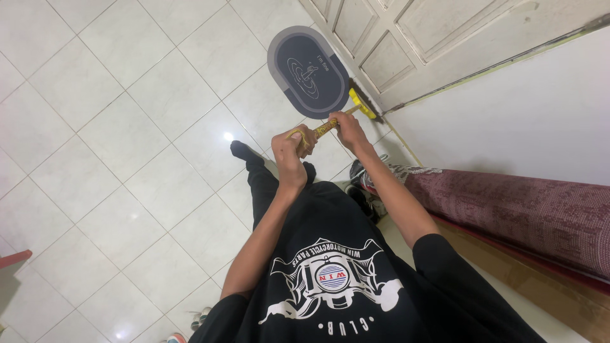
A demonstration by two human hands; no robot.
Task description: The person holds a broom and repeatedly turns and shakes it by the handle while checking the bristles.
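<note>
Both hands, left (293,147) & right (346,129), clamped on yellow broom handle (324,129).

Floor (127,127): white glossy square tiles, grey grout lines, lamp glare in spots. On it: dark grey oval mat (308,71) with a pale rim, lying just before the panelled door (406,38). Broom head (363,105), yellow with dark bristles, rests on the tiles at the mat's right edge. Shoes (368,181), possibly a pair, sit near the rolled maroon carpet (521,213), which lies along the wall.
</note>
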